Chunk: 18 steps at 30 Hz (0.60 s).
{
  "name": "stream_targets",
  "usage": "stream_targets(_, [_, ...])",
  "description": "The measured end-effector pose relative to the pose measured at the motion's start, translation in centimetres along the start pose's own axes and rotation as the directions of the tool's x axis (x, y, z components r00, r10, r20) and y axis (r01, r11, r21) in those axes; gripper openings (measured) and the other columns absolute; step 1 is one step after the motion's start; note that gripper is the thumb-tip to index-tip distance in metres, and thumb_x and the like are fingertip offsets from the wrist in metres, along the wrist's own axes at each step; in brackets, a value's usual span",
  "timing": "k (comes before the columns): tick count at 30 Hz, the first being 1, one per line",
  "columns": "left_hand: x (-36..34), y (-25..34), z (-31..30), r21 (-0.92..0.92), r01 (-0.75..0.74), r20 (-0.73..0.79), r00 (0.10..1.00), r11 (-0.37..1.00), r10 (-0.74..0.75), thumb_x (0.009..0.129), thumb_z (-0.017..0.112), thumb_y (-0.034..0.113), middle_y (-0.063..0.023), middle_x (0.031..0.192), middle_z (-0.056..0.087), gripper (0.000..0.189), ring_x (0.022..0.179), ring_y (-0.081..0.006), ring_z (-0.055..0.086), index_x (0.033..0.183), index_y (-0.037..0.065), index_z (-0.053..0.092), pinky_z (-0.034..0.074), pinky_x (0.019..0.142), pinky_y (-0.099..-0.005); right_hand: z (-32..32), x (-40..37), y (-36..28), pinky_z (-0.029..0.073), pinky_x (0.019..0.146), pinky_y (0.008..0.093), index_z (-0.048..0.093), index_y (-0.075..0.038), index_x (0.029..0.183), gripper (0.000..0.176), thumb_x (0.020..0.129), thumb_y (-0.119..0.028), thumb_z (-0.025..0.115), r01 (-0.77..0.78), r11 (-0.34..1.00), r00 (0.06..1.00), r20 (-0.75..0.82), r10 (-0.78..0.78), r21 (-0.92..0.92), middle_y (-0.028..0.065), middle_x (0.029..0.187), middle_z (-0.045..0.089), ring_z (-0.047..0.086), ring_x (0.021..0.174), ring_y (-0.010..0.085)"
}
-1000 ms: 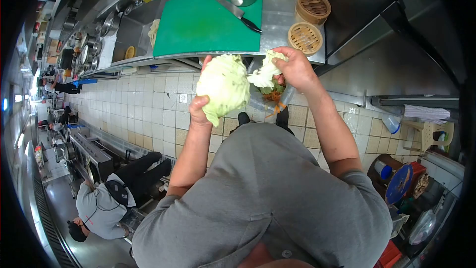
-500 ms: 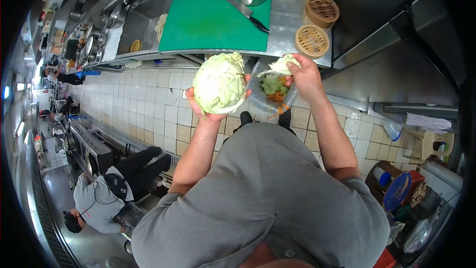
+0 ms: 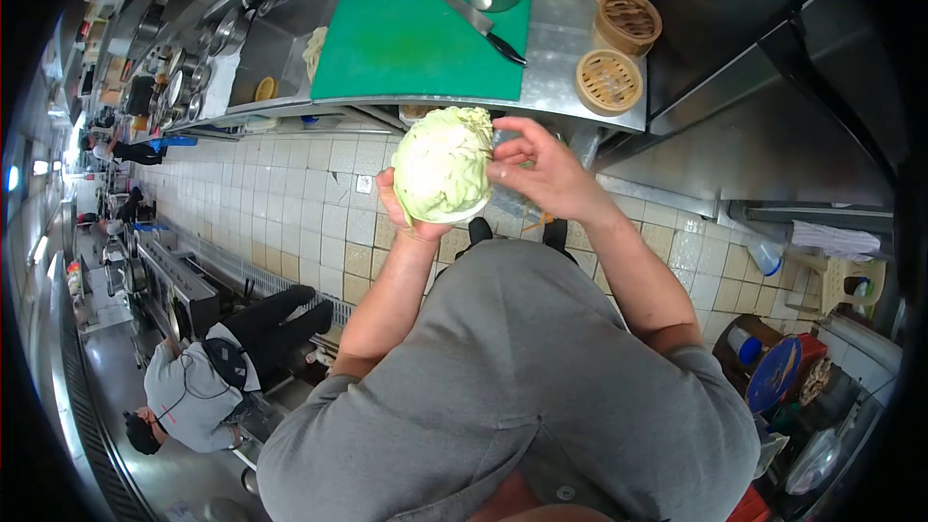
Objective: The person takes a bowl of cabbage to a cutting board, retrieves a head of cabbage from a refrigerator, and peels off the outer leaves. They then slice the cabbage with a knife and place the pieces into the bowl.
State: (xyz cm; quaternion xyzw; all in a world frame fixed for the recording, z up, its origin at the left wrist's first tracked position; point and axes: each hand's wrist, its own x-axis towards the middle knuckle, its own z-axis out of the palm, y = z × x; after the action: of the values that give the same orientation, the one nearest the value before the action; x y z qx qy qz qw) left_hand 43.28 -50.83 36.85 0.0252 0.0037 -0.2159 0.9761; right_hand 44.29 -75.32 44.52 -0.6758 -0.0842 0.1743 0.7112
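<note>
A pale green head of cabbage (image 3: 443, 164) rests in my left hand (image 3: 396, 208), which cups it from below and from the left, above the floor in front of the counter. My right hand (image 3: 556, 177) is at the cabbage's right side, its fingers apart and the fingertips right at the outer leaves, with no leaf in them. Behind and below my right hand, the clear plastic liner (image 3: 507, 201) of a scrap bin shows only in part. Beyond the cabbage, a green cutting board (image 3: 406, 48) lies on the steel counter, with a black-handled knife (image 3: 480, 24) on it.
A metal pot (image 3: 501, 0) with chopped cabbage stands at the board's back right corner. Bamboo steamers (image 3: 609, 82) line the counter's right end. A steel sink (image 3: 280, 43) is left of the board. Another person (image 3: 198, 387) is at the lower left, beside kitchen equipment.
The torn cabbage leaf is gone from my right hand, which has moved left from over the scrap bin to the cabbage. My left hand has shifted the cabbage slightly right.
</note>
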Motion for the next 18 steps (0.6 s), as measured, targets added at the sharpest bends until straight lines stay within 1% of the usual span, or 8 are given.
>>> stream_targets(2, [0.0,-0.3,-0.6,0.082,-0.012,0.000,1.000,0.997,0.012,0.082,0.069,0.063,-0.0240,0.163,0.046,0.103,0.146,-0.0454,0.049,0.164,0.009,0.039,0.043,0.119,-0.0618,0.4,0.3,-0.1,0.056,0.092,0.0318,0.047,-0.004,0.151,0.060,0.100,-0.014,0.077,-0.018,0.992,1.000,0.004,0.019,-0.126,0.0096,0.114,0.070,0.067,0.110,0.0150])
stream_targets(3, [0.1,-0.3,-0.4,0.080,-0.013,0.002,1.000,0.997,0.013,0.082,0.069,0.063,-0.0240,0.163,0.046,0.103,0.146,-0.0454,0.049,0.164,0.009,0.039,0.043,0.119,-0.0618,0.2,0.5,0.8,0.056,0.092,0.0318,0.047,-0.004,0.151,0.060,0.100,-0.014,0.077,-0.018,0.992,1.000,0.004,0.018,-0.129,0.0096,0.114,0.070,0.067,0.110,0.0150])
stream_targets(5, [0.1,-0.4,0.0,0.249,-0.010,-0.087,0.996,0.968,0.032,0.078,0.074,0.055,-0.0239,0.157,0.052,0.105,0.141,-0.0439,0.054,0.163,0.004,0.038,0.049,0.115,-0.0584,-0.2,1.0,2.4,0.058,0.089,0.0312,0.044,0.003,0.149,0.068,0.096,-0.014,0.082,-0.049,0.984,0.998,0.046,0.042,0.173,0.0109,0.110,0.071,0.068,0.105,0.0146])
stream_targets(6, [-0.1,-0.1,-0.3,0.247,-0.013,-0.089,0.995,0.969,0.036,0.078,0.074,0.055,-0.0239,0.157,0.052,0.105,0.141,-0.0439,0.054,0.163,0.004,0.038,0.049,0.115,-0.0584,-0.2,0.9,2.8,0.058,0.089,0.0312,0.044,0.003,0.149,0.068,0.096,-0.014,0.082,-0.052,0.984,0.998,0.050,0.044,0.172,0.0109,0.110,0.071,0.068,0.105,0.0146])
stream_targets(8, [-0.2,0.8,-1.1,0.469,0.027,-0.100,0.995,0.883,0.023,0.083,0.069,0.057,-0.0251,0.159,0.050,0.101,0.145,-0.0425,0.052,0.162,0.002,0.038,0.044,0.120,-0.0571,-0.5,0.8,3.3,0.058,0.088,0.0296,0.043,0.003,0.150,0.068,0.096,-0.011,0.082,-0.088,0.961,0.995,0.060,0.074,0.263,0.0116,0.109,0.071,0.069,0.102,0.0143])
stream_targets(12, [-0.2,1.4,-0.8,0.553,0.136,-0.218,0.976,0.822,-0.015,0.080,0.076,0.047,-0.0244,0.157,0.052,0.102,0.144,-0.0401,0.053,0.162,0.000,0.036,0.046,0.120,-0.0522,-1.4,0.9,4.1,0.058,0.087,0.0287,0.042,0.003,0.151,0.069,0.096,-0.010,0.081,-0.037,0.971,0.999,0.032,0.031,0.238,0.0112,0.109,0.071,0.069,0.100,0.0137])
stream_targets(14, [-0.1,0.7,0.1,0.620,0.092,-0.120,0.993,0.780,-0.022,0.083,0.080,0.036,-0.0232,0.159,0.050,0.100,0.146,-0.0363,0.052,0.163,0.000,0.033,0.043,0.122,-0.0497,-1.6,0.6,3.5,0.058,0.087,0.0285,0.041,0.002,0.152,0.068,0.096,-0.007,0.079,-0.032,0.999,0.999,0.036,0.031,0.029,0.0104,0.108,0.071,0.069,0.099,0.0130])
stream_targets(18, [0.0,0.2,0.6,0.585,0.110,-0.085,0.994,0.804,-0.074,0.085,0.083,0.028,-0.0210,0.160,0.048,0.098,0.147,-0.0345,0.051,0.164,-0.001,0.031,0.042,0.123,-0.0487,-1.4,0.3,3.0,0.057,0.085,0.0282,0.041,0.000,0.154,0.068,0.096,-0.006,0.077,-0.043,0.999,0.998,0.038,0.043,-0.015,0.0093,0.107,0.070,0.069,0.098,0.0119])
